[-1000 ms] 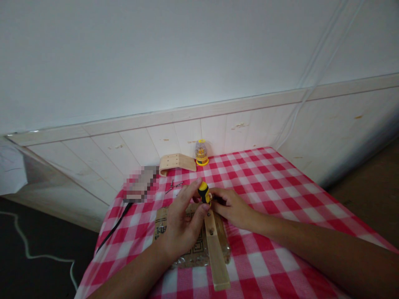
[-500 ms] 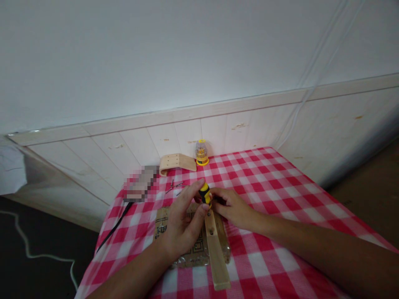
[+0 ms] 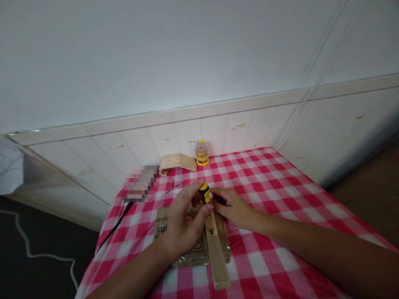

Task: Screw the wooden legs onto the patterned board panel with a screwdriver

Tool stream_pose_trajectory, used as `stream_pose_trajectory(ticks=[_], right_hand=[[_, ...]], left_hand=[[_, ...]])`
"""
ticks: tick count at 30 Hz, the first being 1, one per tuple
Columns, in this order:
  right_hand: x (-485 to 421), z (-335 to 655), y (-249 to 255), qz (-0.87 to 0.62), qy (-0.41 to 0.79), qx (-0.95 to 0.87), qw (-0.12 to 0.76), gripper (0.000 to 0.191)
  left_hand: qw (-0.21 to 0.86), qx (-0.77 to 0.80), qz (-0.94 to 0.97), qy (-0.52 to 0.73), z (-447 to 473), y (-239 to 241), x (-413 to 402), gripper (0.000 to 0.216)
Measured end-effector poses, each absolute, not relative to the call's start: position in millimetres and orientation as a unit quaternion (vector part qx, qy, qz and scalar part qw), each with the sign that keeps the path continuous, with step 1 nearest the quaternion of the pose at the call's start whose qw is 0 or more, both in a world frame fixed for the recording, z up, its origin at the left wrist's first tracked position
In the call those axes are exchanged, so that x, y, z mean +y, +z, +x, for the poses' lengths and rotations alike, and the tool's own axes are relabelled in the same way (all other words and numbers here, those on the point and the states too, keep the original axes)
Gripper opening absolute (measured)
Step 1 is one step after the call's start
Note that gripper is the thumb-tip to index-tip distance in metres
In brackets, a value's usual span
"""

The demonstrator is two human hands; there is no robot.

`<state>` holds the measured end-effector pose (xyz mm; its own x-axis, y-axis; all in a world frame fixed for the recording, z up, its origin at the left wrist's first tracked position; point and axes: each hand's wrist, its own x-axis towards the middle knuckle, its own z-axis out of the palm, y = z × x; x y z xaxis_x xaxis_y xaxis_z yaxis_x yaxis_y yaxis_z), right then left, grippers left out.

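My left hand [image 3: 183, 220] is closed on a small screwdriver [image 3: 205, 193] with a yellow and black handle. The screwdriver stands nearly upright over the far end of a pale wooden strip [image 3: 218, 257]; its tip is hidden. A dark hole shows in the strip, which points toward me. My right hand [image 3: 232, 207] has its fingers bent around the strip's far end, just beside the screwdriver, where its fingertips are partly covered. Beneath the strip lies a flat brown cardboard package [image 3: 193, 259] wrapped in clear film with black print.
Toward the wall stand a curved wooden piece [image 3: 179, 161] with small holes and a clear, yellow-based bit container [image 3: 202, 153]. Several dark screws [image 3: 174, 186] lie on the checked cloth [image 3: 274, 195]. A blurred-out object [image 3: 141, 182] with a black cord [image 3: 116, 226] sits at left.
My left thumb has shifted slightly right along the screwdriver and now covers the strip's upper hole. The handle has turned a little. My right hand stays nearly still.
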<state>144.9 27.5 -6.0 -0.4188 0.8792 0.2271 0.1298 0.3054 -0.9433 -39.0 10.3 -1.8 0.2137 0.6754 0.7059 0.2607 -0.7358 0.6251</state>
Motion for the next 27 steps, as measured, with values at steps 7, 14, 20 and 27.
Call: stream_pose_trajectory(ticks=[7,14,20,27], right_hand=[[26.3,144.8,-5.1,-0.373,0.467,-0.7,0.391,0.017],[26.4,145.2,-4.3,-0.374,0.466,-0.7,0.39,0.018],[24.9,144.4,-2.8,-0.372,0.474,-0.696,0.391,0.015],[25.9,144.9,-4.4,-0.38,0.481,-0.687,0.39,0.014]], left_hand=[[0.227,0.302,0.749,0.544,-40.0,-6.1,11.6,0.056],[0.235,0.304,0.754,0.533,-41.2,-6.4,10.9,0.058],[0.239,0.314,0.751,0.53,-41.7,-3.6,9.8,0.056],[0.241,0.32,0.751,0.524,-42.1,-3.5,10.0,0.056]])
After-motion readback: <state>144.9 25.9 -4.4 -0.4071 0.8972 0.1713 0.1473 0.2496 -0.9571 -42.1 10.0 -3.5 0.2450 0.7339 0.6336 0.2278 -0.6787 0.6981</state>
